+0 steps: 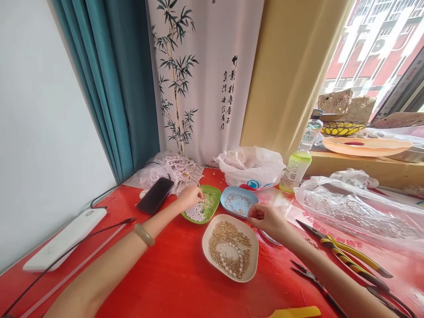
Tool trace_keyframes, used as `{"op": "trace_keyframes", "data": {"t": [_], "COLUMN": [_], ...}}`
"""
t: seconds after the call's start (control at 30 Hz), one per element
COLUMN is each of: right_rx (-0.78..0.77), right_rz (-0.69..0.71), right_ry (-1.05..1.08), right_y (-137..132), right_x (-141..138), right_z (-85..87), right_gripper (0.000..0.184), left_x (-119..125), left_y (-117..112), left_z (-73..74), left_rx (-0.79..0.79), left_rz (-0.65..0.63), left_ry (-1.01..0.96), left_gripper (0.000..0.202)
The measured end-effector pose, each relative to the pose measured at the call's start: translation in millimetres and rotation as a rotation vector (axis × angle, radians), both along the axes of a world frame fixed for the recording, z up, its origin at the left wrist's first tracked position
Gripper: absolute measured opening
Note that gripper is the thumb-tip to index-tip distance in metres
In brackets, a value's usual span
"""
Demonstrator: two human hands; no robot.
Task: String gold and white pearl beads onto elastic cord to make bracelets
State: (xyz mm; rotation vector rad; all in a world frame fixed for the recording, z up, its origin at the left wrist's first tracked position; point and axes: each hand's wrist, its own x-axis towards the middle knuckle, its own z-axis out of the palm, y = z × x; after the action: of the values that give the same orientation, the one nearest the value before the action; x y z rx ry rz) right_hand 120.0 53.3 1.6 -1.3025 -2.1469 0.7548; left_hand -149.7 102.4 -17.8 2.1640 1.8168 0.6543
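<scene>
My left hand (191, 198), a bangle (144, 235) on its wrist, reaches over the green dish (217, 194). Its fingers are bent together at the small beads there; what they pinch, if anything, is too small to see. Pale pearl beads (195, 212) fill the near part of that dish. My right hand (265, 218) is closed in a pinch beside the blue dish (226, 190), which has small metal pieces in it. Whatever lies between those fingers cannot be made out. Below both hands, a beige dish (206, 247) holds gold beads (228, 234) and a string of pearl beads (222, 258).
A phone (155, 195) and bead strands (185, 168) lie back left, a white power bank (66, 240) at far left. Behind stand a plastic bag (250, 165) and a bottle (296, 165). Yellow-black pliers (347, 254) and smaller pliers (309, 276) lie around my right forearm.
</scene>
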Motion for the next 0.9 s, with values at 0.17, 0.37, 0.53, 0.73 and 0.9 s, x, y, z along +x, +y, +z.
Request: {"op": "trace_keyframes", "data": {"t": [0.17, 0.37, 0.53, 0.73, 0.9], "right_rx": [-0.090, -0.088, -0.059, -0.071, -0.074], "right_rz": [-0.042, -0.101, -0.079, -0.081, -0.078], "right_ry": [0.133, 0.272, 0.339, 0.369, 0.384], "right_y": [-8, -14, -29, -41, -41], "right_x": [7, 2, -18, -28, -30], "right_z": [0.7, 8.5, 23.8, 29.4, 27.8], "right_gripper": [0.004, 0.010, 0.007, 0.009, 0.010], "left_x": [6, 52, 86, 91, 92], "left_y": [-7, -40, -70, -82, -86], "left_z": [6.8, 16.7, 23.6, 28.5, 30.2], "left_rx": [0.048, -0.079, -0.385, -0.446, -0.427], "left_rz": [0.011, -0.128, -0.154, -0.128, -0.123], "left_ry": [-0.145, -0.644, -1.313, -1.445, -1.454], "left_gripper": [0.005, 0.019, 0.028, 0.026, 0.024]}}
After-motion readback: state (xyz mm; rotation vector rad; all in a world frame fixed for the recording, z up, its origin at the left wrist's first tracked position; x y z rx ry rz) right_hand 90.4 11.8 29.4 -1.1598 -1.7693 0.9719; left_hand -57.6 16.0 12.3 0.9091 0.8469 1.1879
